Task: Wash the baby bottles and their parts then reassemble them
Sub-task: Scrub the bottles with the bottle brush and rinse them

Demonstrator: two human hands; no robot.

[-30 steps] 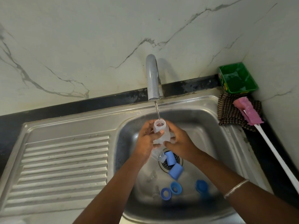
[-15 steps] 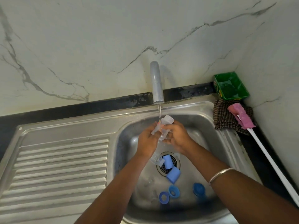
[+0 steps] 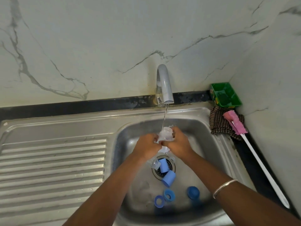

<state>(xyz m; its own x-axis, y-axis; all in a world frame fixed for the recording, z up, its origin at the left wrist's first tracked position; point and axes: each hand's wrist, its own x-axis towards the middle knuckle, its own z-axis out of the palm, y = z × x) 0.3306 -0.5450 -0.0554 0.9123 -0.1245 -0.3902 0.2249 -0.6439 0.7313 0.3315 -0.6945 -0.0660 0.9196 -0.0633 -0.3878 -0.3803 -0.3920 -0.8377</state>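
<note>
A clear baby bottle [image 3: 165,136] is held under the running tap [image 3: 164,85], gripped by my left hand [image 3: 146,147] and my right hand [image 3: 179,144] together. Water falls onto its upper end. Below the hands, on the drain of the steel sink [image 3: 127,144], lie two light blue caps [image 3: 163,165] [image 3: 169,178] and a clear part [image 3: 154,164]. Nearer the front of the basin sit two blue rings [image 3: 159,201] [image 3: 169,195] and a darker blue cap [image 3: 193,192].
A ribbed steel draining board [image 3: 52,165] lies left of the basin. At the right corner stand a green tub [image 3: 225,95], a checked cloth [image 3: 219,124] and a pink bottle brush [image 3: 236,123] with a long white handle. Marble walls close the back and right.
The bottle went from upright with its mouth under the stream to tilted, and both hands have shifted their grip around it. The camera view has dropped slightly.
</note>
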